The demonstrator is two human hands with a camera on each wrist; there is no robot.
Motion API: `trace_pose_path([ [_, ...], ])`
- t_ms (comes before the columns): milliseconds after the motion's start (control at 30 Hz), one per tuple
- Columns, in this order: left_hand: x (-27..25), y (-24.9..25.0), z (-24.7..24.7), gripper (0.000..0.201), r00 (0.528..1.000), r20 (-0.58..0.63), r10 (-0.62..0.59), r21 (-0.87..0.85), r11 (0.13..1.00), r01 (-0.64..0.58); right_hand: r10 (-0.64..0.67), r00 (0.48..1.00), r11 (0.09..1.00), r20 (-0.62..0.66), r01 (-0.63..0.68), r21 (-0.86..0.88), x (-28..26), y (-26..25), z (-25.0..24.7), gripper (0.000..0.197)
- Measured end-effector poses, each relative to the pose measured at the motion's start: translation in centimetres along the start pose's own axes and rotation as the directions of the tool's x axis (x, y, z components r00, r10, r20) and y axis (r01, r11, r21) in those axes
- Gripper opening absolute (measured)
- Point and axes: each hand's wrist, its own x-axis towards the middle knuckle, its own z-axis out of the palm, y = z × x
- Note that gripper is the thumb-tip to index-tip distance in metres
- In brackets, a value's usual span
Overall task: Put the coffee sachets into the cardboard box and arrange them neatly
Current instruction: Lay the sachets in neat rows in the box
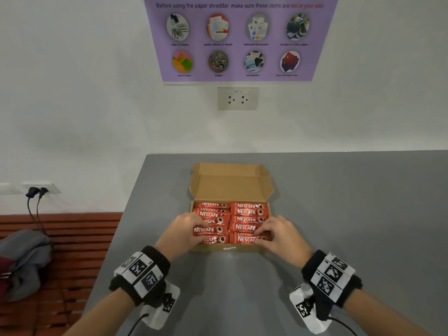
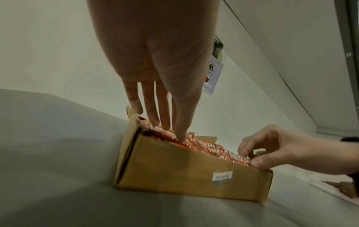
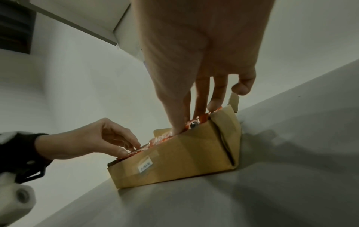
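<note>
Two hands work over one cardboard box (image 1: 231,184) that sits on the grey desk (image 1: 339,202), near its far edge and closer to the left edge than the right, lid flap open toward the wall. Off the desk's left edge, a grey bag (image 1: 23,258) lies on a slatted wooden bench (image 1: 80,238), and two black plugs (image 1: 36,191) sit in a wall socket above it. Red coffee sachets (image 1: 247,219) fill the box in two columns, lying flat with their long sides across. At the box's near-left corner the left hand (image 1: 185,229) reaches in from the left side; the right wrist view shows its thumb and bent fingers (image 3: 124,142) pinching the end of a sachet in the left column. At the near-right corner the right hand (image 1: 278,235) does the same on the right column, its thumb (image 2: 260,161) at the box's front wall and its curled fingertips on a sachet's end, clamped lightly on it. Higher on the wall, beyond the desk's far edge, hang a purple poster (image 1: 238,40) about a paper shredder and a double outlet (image 1: 238,98)
</note>
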Motion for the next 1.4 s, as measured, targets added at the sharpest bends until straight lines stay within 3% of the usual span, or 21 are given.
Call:
trace_pose_path([
  [433, 0.0, 0.3, 0.5, 0.028, 0.999, -0.008, 0.047, 0.013, 0.999, -0.047, 0.016, 1.0, 0.998, -0.026, -0.014, 0.065, 0.5, 0.1, -0.4, 0.008],
  [700, 0.0, 0.9, 0.6, 0.021, 0.991, -0.072, 0.114, -0.03, 0.993, -0.116, 0.013, 1.0, 0.996, 0.0, -0.013, 0.088, 0.7, 0.1, -0.5, 0.004],
  [1233, 1.3, 4.8, 2.3, 0.028, 0.979, 0.076, 0.187, 0.047, 0.98, -0.191, 0.038, 0.999, 0.999, -0.019, -0.038, 0.033, 0.3, 0.2, -0.7, 0.015],
  [1300, 1.3, 4.3, 1.6, 0.023, 0.985, -0.003, 0.17, 0.002, 0.985, -0.17, 0.042, 0.996, 0.996, -0.083, -0.035, 0.079, 0.4, 0.2, -1.0, 0.021],
  [1400, 1.6, 2.5, -0.4, 0.016, 0.978, -0.209, 0.021, -0.074, 0.997, -0.037, 0.046, 0.988, 0.992, -0.147, -0.029, 0.119, 1.0, -0.1, -1.7, 0.016],
])
